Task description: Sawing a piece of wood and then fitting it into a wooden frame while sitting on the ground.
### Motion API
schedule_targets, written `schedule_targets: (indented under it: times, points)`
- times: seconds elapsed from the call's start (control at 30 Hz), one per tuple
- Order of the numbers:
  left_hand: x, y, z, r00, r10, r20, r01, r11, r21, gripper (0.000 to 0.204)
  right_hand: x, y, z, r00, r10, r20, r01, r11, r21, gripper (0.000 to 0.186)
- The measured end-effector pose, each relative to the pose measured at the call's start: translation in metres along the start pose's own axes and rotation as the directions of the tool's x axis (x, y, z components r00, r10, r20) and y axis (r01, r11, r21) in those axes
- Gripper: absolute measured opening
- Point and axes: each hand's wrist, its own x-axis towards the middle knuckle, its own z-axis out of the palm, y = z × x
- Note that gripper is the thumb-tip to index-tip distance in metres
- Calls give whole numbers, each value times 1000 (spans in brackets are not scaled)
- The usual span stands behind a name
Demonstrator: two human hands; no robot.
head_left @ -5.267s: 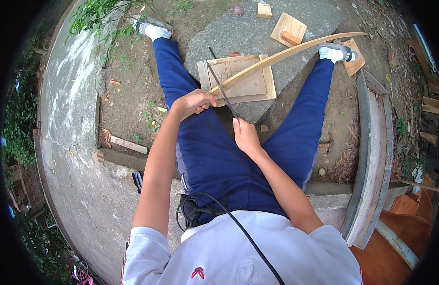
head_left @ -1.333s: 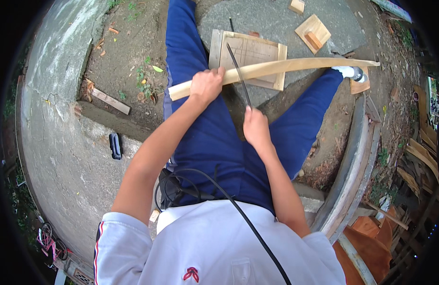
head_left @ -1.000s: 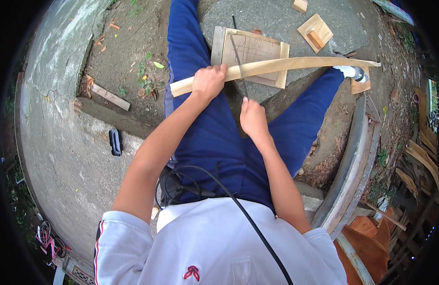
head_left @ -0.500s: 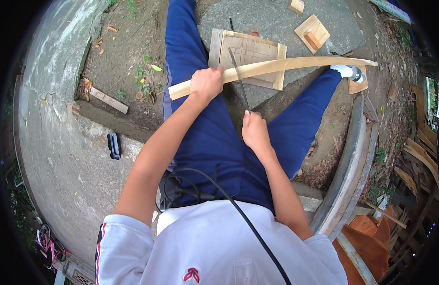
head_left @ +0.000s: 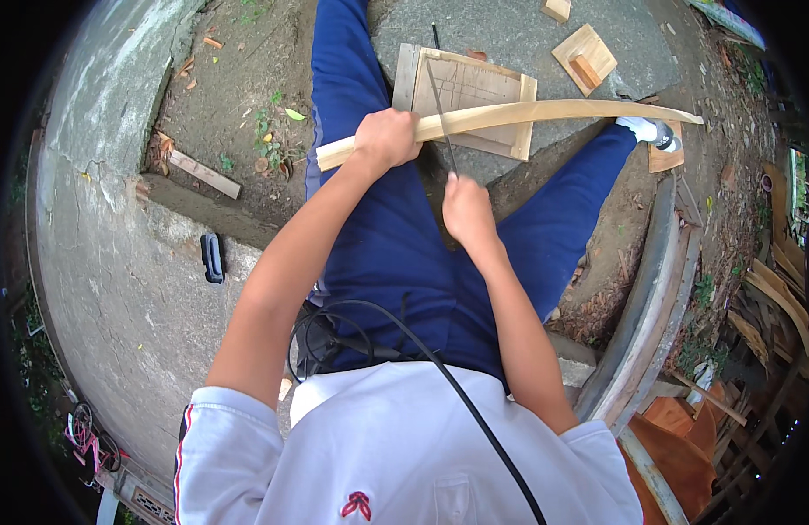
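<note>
Dark rod (head_left: 445, 133) farther across wooden strip (head_left: 544, 110), grey slab (head_left: 509, 31) beyond.

Head cam, left one of fisheye pair, so pretty much wearer's-eye view. Aimed steeply down past shirt (head_left: 378, 446) to legs (head_left: 395, 262) and ground (head_left: 225, 87) beyond. Super wide: concrete (head_left: 98, 262) at left bows hard, black rim eats corners. Shirt sits closest to lens, at bottom; left hand (head_left: 388, 137) and right hand (head_left: 468, 212) farther out, upper middle; stone slab (head_left: 500, 31) farther still, up top. Upright, not mirrored.
</note>
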Motion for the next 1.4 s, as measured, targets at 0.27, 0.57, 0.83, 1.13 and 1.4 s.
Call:
schedule_targets:
  times: [0.27,0.57,0.83,1.13,1.4]
  points:
    - [0,-1,-2,1000,-9,26,10,1000,-19,32,2,15,4,995,-73,-64,75,997,18,45]
    - [1,0,-1,1000,-5,20,5,1000,-12,30,-11,37,28,987,-94,-130,109,987,118,43]
    - [0,1,-5,999,-11,34,11,1000,-15,26,-11,37,35,991,-43,-130,68,979,193,42]
    - [-2,3,-8,1000,-5,28,5,1000,-16,25,-7,33,30,993,-57,-103,74,981,177,43]
    - [-3,4,-9,1000,-5,19,6,1000,-16,25,-3,42,31,994,-47,-101,61,989,133,43]
